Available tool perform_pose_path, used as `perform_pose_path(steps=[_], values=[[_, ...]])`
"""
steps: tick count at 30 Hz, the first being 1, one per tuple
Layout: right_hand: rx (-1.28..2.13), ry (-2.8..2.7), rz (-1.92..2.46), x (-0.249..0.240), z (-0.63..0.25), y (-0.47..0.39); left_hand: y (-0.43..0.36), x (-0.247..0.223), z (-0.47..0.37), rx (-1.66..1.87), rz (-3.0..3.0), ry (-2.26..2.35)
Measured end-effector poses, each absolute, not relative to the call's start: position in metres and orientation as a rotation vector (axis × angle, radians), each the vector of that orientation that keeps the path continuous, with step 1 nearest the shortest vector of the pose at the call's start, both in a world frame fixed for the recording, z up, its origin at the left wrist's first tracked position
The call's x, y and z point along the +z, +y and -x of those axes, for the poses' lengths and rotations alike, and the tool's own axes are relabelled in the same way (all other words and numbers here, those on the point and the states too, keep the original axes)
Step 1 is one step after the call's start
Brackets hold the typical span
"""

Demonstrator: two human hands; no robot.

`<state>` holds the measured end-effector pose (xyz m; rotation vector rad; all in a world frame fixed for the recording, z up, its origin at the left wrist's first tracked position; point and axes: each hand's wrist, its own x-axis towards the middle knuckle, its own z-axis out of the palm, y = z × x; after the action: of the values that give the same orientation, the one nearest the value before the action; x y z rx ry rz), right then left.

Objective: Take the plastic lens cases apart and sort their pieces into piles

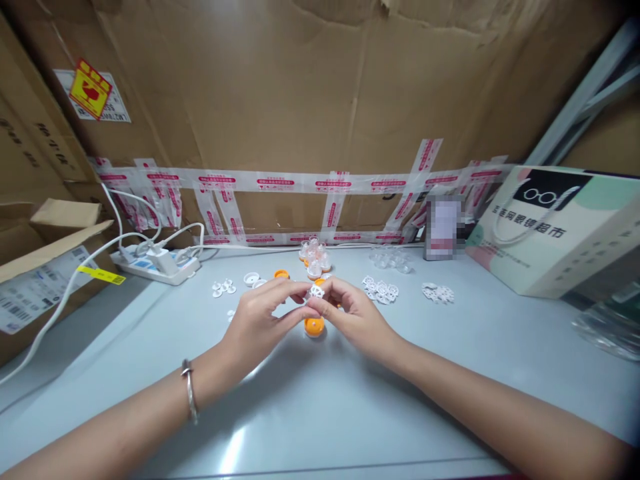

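Both hands meet over the middle of the pale grey table. My left hand and my right hand pinch a small white perforated plastic piece between their fingertips. Just below the fingers an orange cap rests on the table. A metal bracelet circles my left wrist. Behind the hands stands a cluster of small clear and orange assembled pieces.
White flat pieces lie in piles to the right and loose to the left. Clear caps sit further back. A white power strip with cables is at the left, a printed box at the right. Cardboard walls surround the table.
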<state>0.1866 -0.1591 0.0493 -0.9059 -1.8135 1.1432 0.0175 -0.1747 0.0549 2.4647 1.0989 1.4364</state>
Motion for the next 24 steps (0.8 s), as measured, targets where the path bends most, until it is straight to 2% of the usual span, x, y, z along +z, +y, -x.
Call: perform_pose_path(steps=[5,12,24], values=[[1.282,-1.729,0.759,0.052,-0.191,-0.159,-0.173,0.061,-0.019,1.470,-2.562,1.037],[1.215,-1.783,0.828,0.052,-0.193,-0.161,-0.166,0.053,-0.015,1.452,-2.741,0.996],[1.338,-1.632,0.842,0.056,-0.191,-0.160,-0.171,0.053,-0.009,1.276,-3.070,1.050]])
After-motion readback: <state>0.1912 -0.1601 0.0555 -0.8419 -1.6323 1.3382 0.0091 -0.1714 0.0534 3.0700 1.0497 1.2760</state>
